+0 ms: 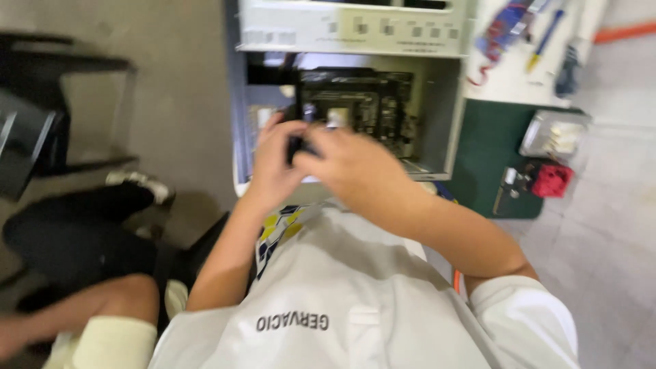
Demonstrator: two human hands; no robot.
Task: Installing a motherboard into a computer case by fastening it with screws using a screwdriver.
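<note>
Both hands, left hand (273, 160) and right hand (352, 164), pinch a small dark part (295, 145) between them, just above the motherboard (362, 102) in the open computer case (437, 82) (blurred). It looks light, stiff and fragile; best held by its edges.

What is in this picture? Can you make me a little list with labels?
Place: open computer case lying on the floor
Inside: dark circuit board
Left hand: fingers curled on a small dark part
Right hand: touching the same part, over the case
Nearby: green mat, red tool, clear plastic box
Blur: the part is too blurred to identify
</note>
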